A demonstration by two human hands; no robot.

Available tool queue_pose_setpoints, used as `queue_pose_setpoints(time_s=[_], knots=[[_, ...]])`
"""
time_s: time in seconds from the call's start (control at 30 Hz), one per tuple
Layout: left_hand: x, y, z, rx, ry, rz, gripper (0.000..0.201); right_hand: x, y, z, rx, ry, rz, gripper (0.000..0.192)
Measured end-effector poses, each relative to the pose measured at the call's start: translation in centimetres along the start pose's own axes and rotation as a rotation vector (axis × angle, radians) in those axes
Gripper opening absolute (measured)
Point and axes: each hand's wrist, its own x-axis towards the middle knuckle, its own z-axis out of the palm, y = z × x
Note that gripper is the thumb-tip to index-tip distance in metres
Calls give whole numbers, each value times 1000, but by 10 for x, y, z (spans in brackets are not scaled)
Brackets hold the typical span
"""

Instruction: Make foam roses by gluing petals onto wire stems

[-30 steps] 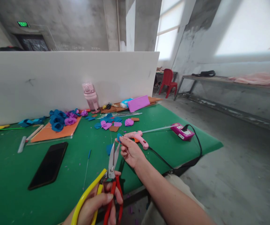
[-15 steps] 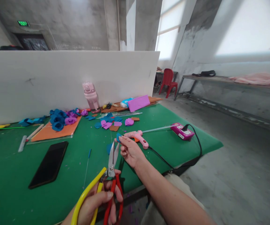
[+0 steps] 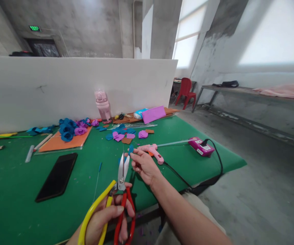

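My left hand (image 3: 106,216) is wrapped around the handles, one yellow and one red, of a pair of scissors (image 3: 121,180). The blades point up and away from me, slightly apart. In a pinch, my right hand (image 3: 144,165) holds a small blue paper petal (image 3: 131,149) beside the blade tips. Partly hidden behind the blades, another blue piece (image 3: 120,160) lies on the green table. Just beyond my right hand rests a pink hot glue gun (image 3: 153,151) with a clear glue stick in its back.
Cut petals (image 3: 118,136) in blue, purple and brown lie past my hands. Paper flowers (image 3: 67,129) sit on an orange sheet (image 3: 57,143). A phone (image 3: 57,177) and a blue-tipped wire (image 3: 97,180) lie to the left. A purple power strip (image 3: 201,147) feeds a black cord. A pink bottle (image 3: 103,107) stands behind.
My view has shifted slightly left. The blue petal in my right hand stands a little more upright and shows more beside the blade tips. Both hands keep their holds.
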Motion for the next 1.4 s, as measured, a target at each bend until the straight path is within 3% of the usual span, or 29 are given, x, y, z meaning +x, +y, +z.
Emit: queue_pose_setpoints(time_s=[0.3, 0.77, 1.07, 1.4], knots=[[-1, -3, -1, -12, 7, 46, 47, 0, 1, -4, -137, 3, -108, 33], [4, 2, 3, -16, 69, 51, 40, -2, 6, 0, -137, -34, -80, 39], [7, -14, 3, -47, 50, -10, 30, -1, 6, -2, -151, -33, -96, 37], [7, -3, 6, -74, 45, 20, 22, -3, 5, -1, -193, -36, -87, 37]])
